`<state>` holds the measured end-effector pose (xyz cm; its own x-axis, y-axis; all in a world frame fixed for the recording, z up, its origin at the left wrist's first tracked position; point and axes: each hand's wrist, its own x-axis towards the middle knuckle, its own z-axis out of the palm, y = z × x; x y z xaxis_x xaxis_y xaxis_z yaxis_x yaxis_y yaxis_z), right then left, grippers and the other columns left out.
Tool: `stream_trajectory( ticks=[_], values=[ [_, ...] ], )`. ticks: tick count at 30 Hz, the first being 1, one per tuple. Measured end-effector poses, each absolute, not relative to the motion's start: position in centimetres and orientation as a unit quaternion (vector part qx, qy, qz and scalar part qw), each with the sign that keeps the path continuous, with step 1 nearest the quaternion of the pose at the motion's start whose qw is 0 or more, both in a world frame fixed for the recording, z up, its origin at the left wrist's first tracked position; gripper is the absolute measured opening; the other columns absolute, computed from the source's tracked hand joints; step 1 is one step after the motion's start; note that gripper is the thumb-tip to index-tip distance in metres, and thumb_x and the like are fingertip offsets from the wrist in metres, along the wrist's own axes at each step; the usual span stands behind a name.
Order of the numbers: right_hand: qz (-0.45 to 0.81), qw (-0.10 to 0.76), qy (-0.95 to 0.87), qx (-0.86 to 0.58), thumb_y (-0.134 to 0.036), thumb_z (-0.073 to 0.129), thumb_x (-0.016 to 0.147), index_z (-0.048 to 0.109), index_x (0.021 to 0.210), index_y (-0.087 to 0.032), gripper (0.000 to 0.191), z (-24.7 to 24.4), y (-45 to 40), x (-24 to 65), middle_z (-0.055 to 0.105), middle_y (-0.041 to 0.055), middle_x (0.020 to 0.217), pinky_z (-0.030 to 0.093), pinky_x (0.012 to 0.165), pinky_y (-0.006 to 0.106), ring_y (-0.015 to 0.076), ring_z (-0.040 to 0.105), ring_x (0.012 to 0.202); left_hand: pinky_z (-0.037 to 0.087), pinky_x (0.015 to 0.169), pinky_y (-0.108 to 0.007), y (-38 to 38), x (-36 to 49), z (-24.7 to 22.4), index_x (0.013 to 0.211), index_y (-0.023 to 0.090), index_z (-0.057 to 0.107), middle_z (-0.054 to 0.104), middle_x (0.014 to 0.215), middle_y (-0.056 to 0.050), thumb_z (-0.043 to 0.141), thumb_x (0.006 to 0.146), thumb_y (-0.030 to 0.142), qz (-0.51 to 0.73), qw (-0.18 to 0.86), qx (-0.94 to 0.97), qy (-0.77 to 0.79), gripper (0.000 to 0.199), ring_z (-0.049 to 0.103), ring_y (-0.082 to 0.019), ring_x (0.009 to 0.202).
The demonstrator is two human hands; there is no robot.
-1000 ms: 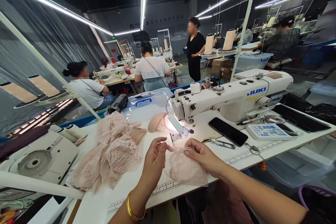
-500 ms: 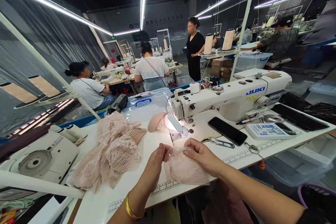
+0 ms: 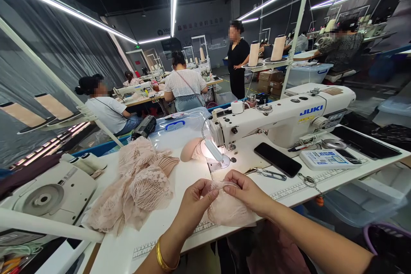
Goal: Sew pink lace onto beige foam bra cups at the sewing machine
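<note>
A pale pink lace piece hangs from both hands at the front edge of the white table. My left hand pinches its upper left edge between thumb and fingers. Close beside it, my right hand grips the top edge, thumb on top. Behind the hands stands a white sewing machine with its lamp lit over the needle plate. A pink cup piece lies left of the needle area. To the left is a heap of pink lace pieces.
Right of the needle area lie a black phone, small snips and a white box. A clear bin stands behind the table. Thread cones are on a stand. A standing person and seated people are farther back.
My left hand has turned and moved right, its thumb now over the lace edge near my right hand. The lace's top edge is gathered between them.
</note>
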<state>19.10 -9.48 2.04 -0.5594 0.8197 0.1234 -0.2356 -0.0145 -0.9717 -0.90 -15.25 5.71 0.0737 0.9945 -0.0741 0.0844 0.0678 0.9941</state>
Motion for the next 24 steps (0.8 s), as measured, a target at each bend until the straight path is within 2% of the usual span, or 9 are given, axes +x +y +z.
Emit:
stream_trajectory(
  ticks=[5, 10, 16, 21, 24],
  values=[
    [0.645, 0.392, -0.606, -0.252, -0.057, 0.077, 0.088, 0.057, 0.092, -0.021, 0.041, 1.8, -9.5, 19.3, 0.047, -0.0041, 0.081, 0.033, 0.071, 0.028, 0.0148, 0.042, 0.077, 0.045, 0.074, -0.028, -15.3, -0.8, 5.8, 0.080, 0.018, 0.068, 0.061, 0.080, -0.002, 0.083, 0.079, 0.057, 0.439, 0.505, 0.529, 0.522, 0.041, 0.055, -0.019, 0.081],
    [0.621, 0.350, -0.658, -0.244, -0.058, 0.077, 0.087, 0.064, 0.111, -0.022, 0.045, 2.1, -8.9, 19.9, 0.043, -0.0047, 0.081, 0.033, 0.070, 0.028, 0.0152, 0.041, 0.076, 0.045, 0.073, -0.025, -15.4, -1.2, 6.2, 0.084, 0.018, 0.066, 0.060, 0.081, -0.001, 0.083, 0.082, 0.051, 0.477, 0.536, 0.495, 0.490, 0.037, 0.053, -0.016, 0.079],
    [0.644, 0.368, -0.623, -0.249, -0.063, 0.081, 0.081, 0.064, 0.100, -0.020, 0.050, 1.9, -8.5, 20.1, 0.053, -0.0020, 0.086, 0.035, 0.071, 0.028, 0.0155, 0.046, 0.078, 0.042, 0.061, -0.020, -15.7, -1.8, 5.8, 0.080, 0.020, 0.052, 0.056, 0.073, 0.004, 0.089, 0.077, 0.044, 0.520, 0.562, 0.420, 0.488, 0.044, 0.050, -0.012, 0.068],
    [0.659, 0.393, -0.590, -0.251, -0.063, 0.083, 0.079, 0.062, 0.090, -0.021, 0.048, 2.2, -9.0, 19.5, 0.049, -0.0042, 0.077, 0.034, 0.069, 0.028, 0.0143, 0.043, 0.073, 0.045, 0.064, -0.022, -15.9, -1.3, 5.7, 0.079, 0.019, 0.056, 0.059, 0.075, 0.002, 0.090, 0.073, 0.045, 0.534, 0.533, 0.417, 0.507, 0.043, 0.052, -0.013, 0.070],
    [0.631, 0.434, -0.593, -0.249, -0.062, 0.078, 0.085, 0.063, 0.085, -0.021, 0.044, 2.9, -9.7, 19.1, 0.055, -0.0010, 0.084, 0.039, 0.076, 0.030, 0.0166, 0.050, 0.081, 0.044, 0.064, -0.022, -16.4, -1.0, 5.4, 0.079, 0.020, 0.055, 0.057, 0.074, 0.003, 0.087, 0.077, 0.048, 0.541, 0.508, 0.427, 0.516, 0.043, 0.051, -0.013, 0.069]
  ],
)
